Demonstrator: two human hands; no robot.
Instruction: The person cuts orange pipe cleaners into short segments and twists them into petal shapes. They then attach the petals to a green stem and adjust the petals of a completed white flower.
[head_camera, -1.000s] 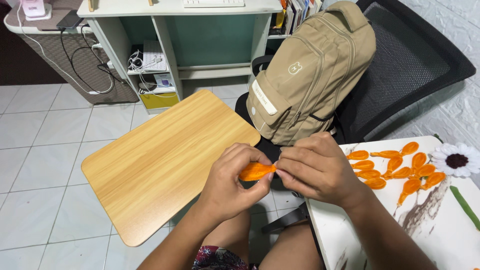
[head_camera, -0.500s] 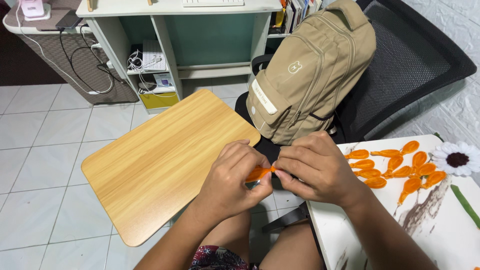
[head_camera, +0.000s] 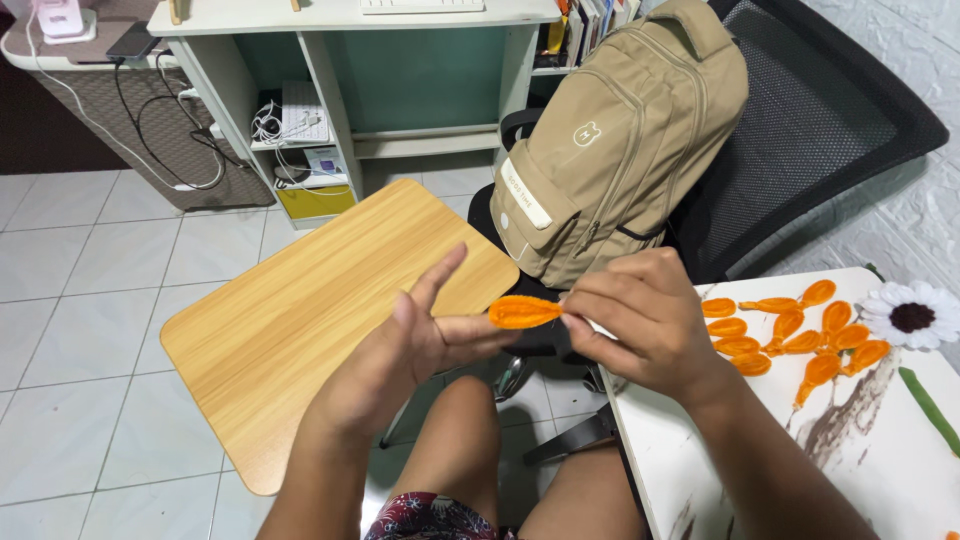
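Balloon (head_camera: 523, 312), orange and uninflated, sits mid-frame, pinched at its neck by the right hand (head_camera: 640, 325). Left hand (head_camera: 400, 350) is spread wide, holding nothing, fingertips just under the balloon. More orange balloons (head_camera: 790, 335) lie on the white desk (head_camera: 900, 460) at lower right. With only a fingertip pinch, the slick rubber could likely slip and drop toward the floor (head_camera: 80, 300).

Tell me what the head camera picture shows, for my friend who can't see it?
A person's right hand pinches the stem end of a flat orange leaf-shaped petal, while the open left hand has its fingertips beside it. More orange petals lie on a white board at right, with a light wooden tabletop at left.
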